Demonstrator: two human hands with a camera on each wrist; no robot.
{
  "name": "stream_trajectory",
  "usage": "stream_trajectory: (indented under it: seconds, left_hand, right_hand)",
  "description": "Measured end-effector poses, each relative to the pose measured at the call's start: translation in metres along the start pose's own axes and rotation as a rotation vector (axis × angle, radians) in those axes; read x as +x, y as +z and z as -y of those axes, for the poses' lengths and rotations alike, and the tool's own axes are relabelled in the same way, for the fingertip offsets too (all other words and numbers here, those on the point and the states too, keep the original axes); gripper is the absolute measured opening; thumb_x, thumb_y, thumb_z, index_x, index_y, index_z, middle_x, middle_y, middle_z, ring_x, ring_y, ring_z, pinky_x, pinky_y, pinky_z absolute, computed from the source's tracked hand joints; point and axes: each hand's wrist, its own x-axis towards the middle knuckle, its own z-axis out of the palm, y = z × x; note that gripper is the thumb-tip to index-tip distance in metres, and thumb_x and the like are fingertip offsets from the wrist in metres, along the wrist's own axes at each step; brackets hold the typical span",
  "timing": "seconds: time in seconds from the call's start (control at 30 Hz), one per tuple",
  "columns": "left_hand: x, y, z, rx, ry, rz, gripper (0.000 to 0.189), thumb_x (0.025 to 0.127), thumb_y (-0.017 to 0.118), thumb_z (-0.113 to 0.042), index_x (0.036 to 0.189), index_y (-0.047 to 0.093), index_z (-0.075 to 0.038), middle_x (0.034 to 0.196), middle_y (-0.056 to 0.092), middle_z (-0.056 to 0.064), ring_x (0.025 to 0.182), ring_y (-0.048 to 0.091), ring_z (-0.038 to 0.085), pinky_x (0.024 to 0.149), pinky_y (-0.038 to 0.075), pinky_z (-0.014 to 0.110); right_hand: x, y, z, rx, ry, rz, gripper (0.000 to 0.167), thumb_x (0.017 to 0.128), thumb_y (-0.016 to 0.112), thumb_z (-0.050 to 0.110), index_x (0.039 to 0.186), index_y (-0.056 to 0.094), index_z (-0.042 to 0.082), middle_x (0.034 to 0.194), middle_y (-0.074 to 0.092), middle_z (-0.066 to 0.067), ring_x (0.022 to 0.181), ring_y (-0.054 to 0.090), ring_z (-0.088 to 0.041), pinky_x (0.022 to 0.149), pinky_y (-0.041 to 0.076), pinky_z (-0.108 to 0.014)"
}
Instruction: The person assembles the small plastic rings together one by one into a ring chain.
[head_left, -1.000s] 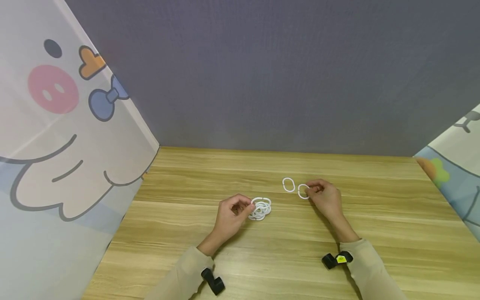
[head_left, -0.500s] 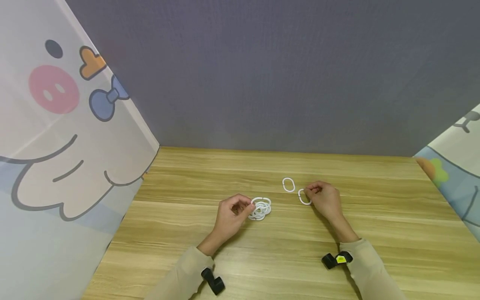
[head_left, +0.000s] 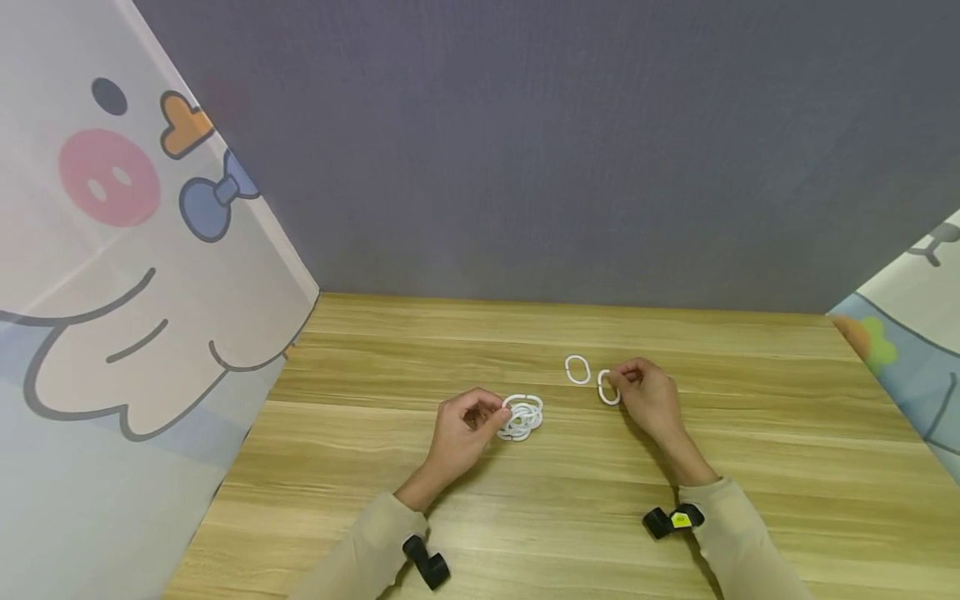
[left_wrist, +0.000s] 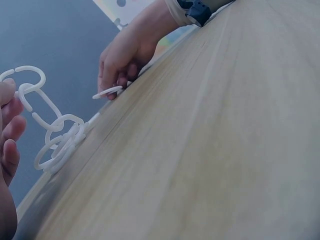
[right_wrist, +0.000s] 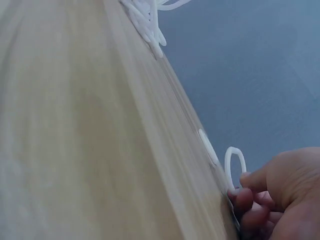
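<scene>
In the head view my left hand [head_left: 463,427] pinches the top link of a bunched chain of white plastic C-links [head_left: 522,414] between thumb and fingers. The left wrist view shows the chain [left_wrist: 72,118] hanging from those fingers, several links hooked together and heaped at the table. Further right, my right hand [head_left: 651,402] pinches one loose white link [head_left: 601,390] by its side. From the right wrist view this link [right_wrist: 228,165] stands up from the fingertips. A second loose link [head_left: 588,369] lies flat on the table, just left of the held one.
The wood-grain table [head_left: 525,533] meets a grey panel [head_left: 555,150] at its back edge. A cartoon-printed panel [head_left: 247,317] borders the left side, and another printed panel [head_left: 922,333] the right. Black wrist cameras are strapped to both sleeves.
The link in my right fingers has turned and shifted slightly, first dipping toward me, then rising a little and looking narrower. My left hand and the chain have stayed put.
</scene>
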Motion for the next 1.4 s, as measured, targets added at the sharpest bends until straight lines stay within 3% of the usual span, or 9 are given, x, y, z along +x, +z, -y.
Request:
stream_trajectory:
  seconds: [0.23, 0.57, 1.03, 1.4]
  left_hand:
    - [0.0, 0.0, 0.001, -0.004, 0.017, -0.003, 0.007, 0.097, 0.081, 0.003, 0.095, 0.079, -0.003, 0.079, 0.073, 0.012, 0.067, 0.055, 0.002, 0.056, 0.045, 0.019]
    - [-0.001, -0.001, 0.002, -0.006, 0.028, -0.009, 0.009, 0.096, 0.081, 0.006, 0.095, 0.078, -0.003, 0.078, 0.073, 0.012, 0.067, 0.054, 0.002, 0.056, 0.045, 0.019]
    - [0.0, 0.0, 0.002, -0.005, 0.033, 0.0, 0.008, 0.096, 0.081, 0.005, 0.095, 0.079, -0.002, 0.079, 0.074, 0.013, 0.067, 0.055, 0.002, 0.056, 0.045, 0.019]
    - [0.0, 0.0, 0.004, -0.011, 0.069, 0.009, 0.01, 0.095, 0.082, 0.007, 0.095, 0.079, -0.003, 0.079, 0.074, 0.013, 0.067, 0.055, 0.002, 0.055, 0.045, 0.019]
  right_hand:
    - [0.001, 0.001, 0.009, 0.145, -0.027, -0.02, 0.011, 0.104, 0.075, 0.003, 0.106, 0.072, -0.007, 0.085, 0.073, -0.015, 0.064, 0.061, -0.004, 0.057, 0.05, -0.018]
    - [-0.006, -0.001, 0.034, 0.273, -0.067, -0.026, 0.009, 0.103, 0.074, -0.004, 0.109, 0.074, -0.01, 0.093, 0.074, -0.019, 0.065, 0.066, -0.011, 0.057, 0.056, -0.021]
    - [-0.025, -0.009, 0.068, 0.443, -0.018, 0.142, 0.017, 0.105, 0.074, 0.003, 0.117, 0.073, -0.011, 0.094, 0.072, -0.011, 0.073, 0.069, -0.011, 0.065, 0.063, -0.028]
    - [-0.04, 0.001, 0.086, 0.482, -0.058, 0.187, 0.012, 0.103, 0.075, -0.003, 0.113, 0.075, -0.009, 0.093, 0.073, -0.016, 0.069, 0.066, -0.008, 0.062, 0.062, -0.028]
